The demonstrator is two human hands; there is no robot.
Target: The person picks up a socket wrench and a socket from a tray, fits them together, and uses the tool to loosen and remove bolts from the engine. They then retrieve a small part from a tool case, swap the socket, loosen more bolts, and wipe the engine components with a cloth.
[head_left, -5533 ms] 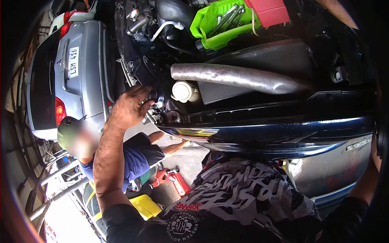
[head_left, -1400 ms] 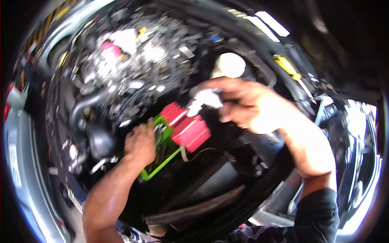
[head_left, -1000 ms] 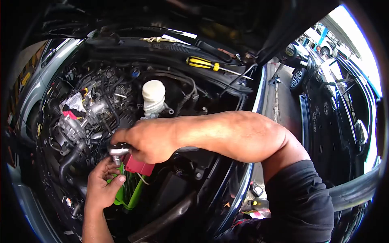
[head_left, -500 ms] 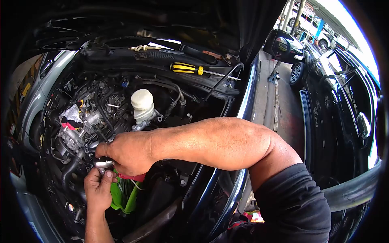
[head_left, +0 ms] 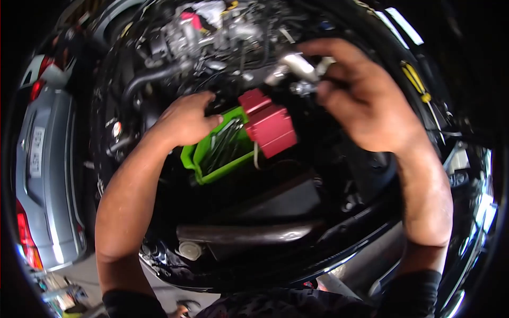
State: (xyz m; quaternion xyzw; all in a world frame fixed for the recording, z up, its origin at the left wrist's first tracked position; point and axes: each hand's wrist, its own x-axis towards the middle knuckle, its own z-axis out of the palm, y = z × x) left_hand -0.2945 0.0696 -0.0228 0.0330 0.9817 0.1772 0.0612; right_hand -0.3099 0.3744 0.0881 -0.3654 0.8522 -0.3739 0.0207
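Note:
My right hand [head_left: 366, 98] is raised over the engine bay, with thumb and fingers curled round a shiny silvery metal part [head_left: 299, 66]. Motion blurs this part, so its exact kind cannot be made out. My left hand [head_left: 188, 116] is at the upper left edge of a green plastic tray [head_left: 225, 170], its thumb and fingers apart and nothing visible between them. Several slim metal tools [head_left: 225, 140] lie inside the tray. A red box-shaped cover [head_left: 273, 132] sits against the tray's right side.
The engine [head_left: 233, 40] lies beyond my hands, a pink and white cloth [head_left: 207, 13] on it. A black hose [head_left: 154, 77] curves at left. A yellow-handled screwdriver [head_left: 416, 82] rests at right. A thick dark tube [head_left: 244, 233] crosses the front. A grey car [head_left: 50, 175] stands at left.
My hands have moved apart; the right one has swung right with the metal part. The view has turned, bringing the green tray and red cover into fuller sight.

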